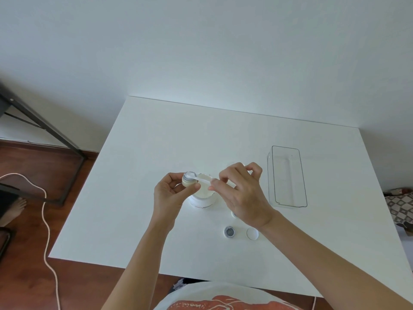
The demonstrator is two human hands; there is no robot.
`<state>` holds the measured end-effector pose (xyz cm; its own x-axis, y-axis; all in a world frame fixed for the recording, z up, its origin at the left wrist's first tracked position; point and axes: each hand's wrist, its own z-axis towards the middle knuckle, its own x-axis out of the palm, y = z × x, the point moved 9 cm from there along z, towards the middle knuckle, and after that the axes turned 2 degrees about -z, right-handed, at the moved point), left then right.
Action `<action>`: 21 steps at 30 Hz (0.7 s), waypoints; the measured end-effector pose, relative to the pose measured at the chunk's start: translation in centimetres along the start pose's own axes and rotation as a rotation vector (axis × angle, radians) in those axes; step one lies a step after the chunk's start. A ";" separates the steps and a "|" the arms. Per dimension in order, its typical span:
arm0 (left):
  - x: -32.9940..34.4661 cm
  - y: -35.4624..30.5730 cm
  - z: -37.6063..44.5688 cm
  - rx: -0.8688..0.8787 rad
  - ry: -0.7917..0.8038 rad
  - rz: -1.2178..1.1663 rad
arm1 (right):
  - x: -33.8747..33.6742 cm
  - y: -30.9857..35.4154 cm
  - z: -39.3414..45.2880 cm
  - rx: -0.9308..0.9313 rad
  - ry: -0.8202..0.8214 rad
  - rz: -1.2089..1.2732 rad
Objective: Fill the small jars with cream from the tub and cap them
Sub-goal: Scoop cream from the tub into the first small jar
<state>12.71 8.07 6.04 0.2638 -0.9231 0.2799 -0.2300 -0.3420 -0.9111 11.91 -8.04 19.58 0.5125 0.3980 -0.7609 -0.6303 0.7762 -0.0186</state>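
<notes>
holding the small jar (188, 179) in our left hand (171, 194), we are keeping it lifted just at ten o'clock of the open cream tub (203, 196), so any cream that slips off is likely falling back into the tub and not onto the white table (156, 153). our left thumb and fingers are curling round the jar's sides, leaving its mouth free and facing up. our right hand (242, 193) is pinching the far end of a thin white spatula (203, 180) between thumb and forefinger, its scoop end lying over the jar's mouth; the other fingers are curling loosely above, away from the cream. both forearms are reaching in from six o'clock, wrists meeting over the tub. we are judging this as the filling step, with capping not yet done. at five o'clock of the tub, two small round pieces are lying on the table, a grey-centred one (229, 232) and a white cap (252, 233). a clear plastic tray (287, 176) is standing at three o'clock, well apart, perhaps waiting for finished jars.
</notes>
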 end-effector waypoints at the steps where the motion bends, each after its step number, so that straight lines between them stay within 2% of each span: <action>1: 0.0 0.0 0.0 -0.001 -0.003 0.002 | 0.0 -0.1 -0.2 -0.007 0.001 0.001; 9: -0.2 0.0 0.1 0.001 -0.007 -0.013 | -1.2 -1.0 -0.6 0.035 -0.040 0.026; 11: -0.2 0.0 0.2 0.003 -0.005 -0.020 | -1.4 -2.1 -0.6 0.146 -0.045 0.092; 14: -0.3 -0.1 0.2 0.004 0.002 -0.027 | -0.8 -4.6 -0.9 0.426 -0.028 0.237; 17: -0.4 -0.1 0.1 0.002 0.011 -0.025 | 1.4 -6.4 -1.9 0.646 0.112 0.304; 21: -0.4 0.0 -0.1 -0.005 0.044 -0.016 | 5.5 -5.6 -2.7 0.575 0.404 0.177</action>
<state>12.51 8.43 5.98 0.2257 -0.9243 0.3078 -0.2306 -0.3577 -0.9049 16.65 -11.58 13.76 0.1052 0.4157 -0.9034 -0.2201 0.8956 0.3865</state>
